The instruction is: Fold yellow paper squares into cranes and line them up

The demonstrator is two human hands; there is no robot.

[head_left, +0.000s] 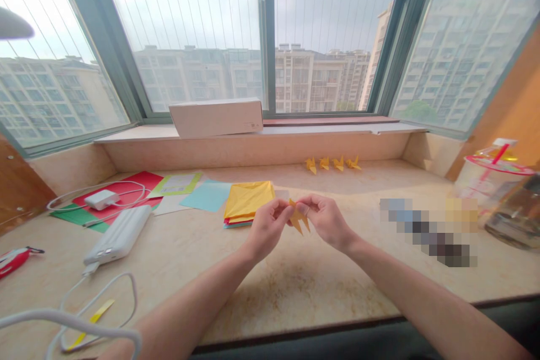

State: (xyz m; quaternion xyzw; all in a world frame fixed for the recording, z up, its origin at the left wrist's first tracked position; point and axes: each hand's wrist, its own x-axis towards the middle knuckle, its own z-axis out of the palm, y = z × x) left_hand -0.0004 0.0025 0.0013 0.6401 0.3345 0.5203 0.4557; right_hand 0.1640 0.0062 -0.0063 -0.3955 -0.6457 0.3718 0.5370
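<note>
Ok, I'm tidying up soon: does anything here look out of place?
Mainly the white charger: it lies on top of the red sheet at left, untidy against the neat row of yellow cranes at the back. A pixelated patch on the right hides whatever is there, so I can't judge that.

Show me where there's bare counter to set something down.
Bare: between the right hand and yellow paper cranes; nearer than the blue sheet, between power bank and yellow stack. Crowded: back left, where the charger lies over red paper.
</note>
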